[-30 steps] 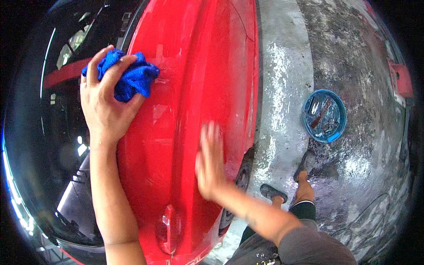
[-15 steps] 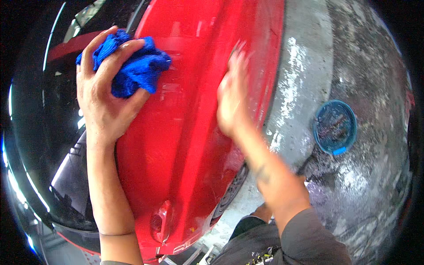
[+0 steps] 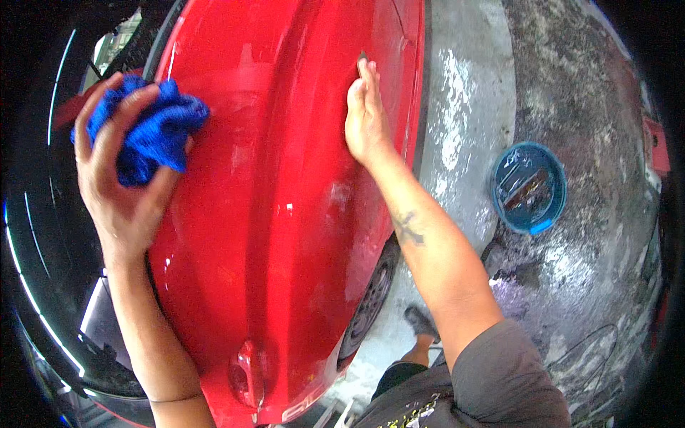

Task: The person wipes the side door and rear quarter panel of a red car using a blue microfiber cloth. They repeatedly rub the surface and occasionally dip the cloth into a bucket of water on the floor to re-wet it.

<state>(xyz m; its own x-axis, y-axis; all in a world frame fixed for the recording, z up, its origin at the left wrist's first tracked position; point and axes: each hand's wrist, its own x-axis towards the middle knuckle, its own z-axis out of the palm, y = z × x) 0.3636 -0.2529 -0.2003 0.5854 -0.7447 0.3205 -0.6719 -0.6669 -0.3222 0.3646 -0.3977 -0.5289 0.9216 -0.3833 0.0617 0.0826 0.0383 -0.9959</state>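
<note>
My left hand (image 3: pixel 118 185) is closed around a crumpled blue cloth (image 3: pixel 160 132). Cloth and hand are over the car's dark window glass (image 3: pixel 53 207), where it meets the red body panel (image 3: pixel 221 185). On the right, my right hand (image 3: pixel 366 121) lies along the outer side of that panel, fingers stretched out and thumb side up. Its palm faces the red surface. A small dark bit shows at its fingertips, too small to make out.
A red door handle (image 3: pixel 247 374) sits low on the car, and a wheel (image 3: pixel 367 307) shows beneath the body. A blue bucket (image 3: pixel 528 189) with water and a dark thing in it stands on the wet, stained concrete floor (image 3: pixel 578 271) to the right.
The car and floor have shifted left in view. My left hand with the cloth has moved left and slightly nearer. My right hand, blurred by motion before, now shows sharply.
</note>
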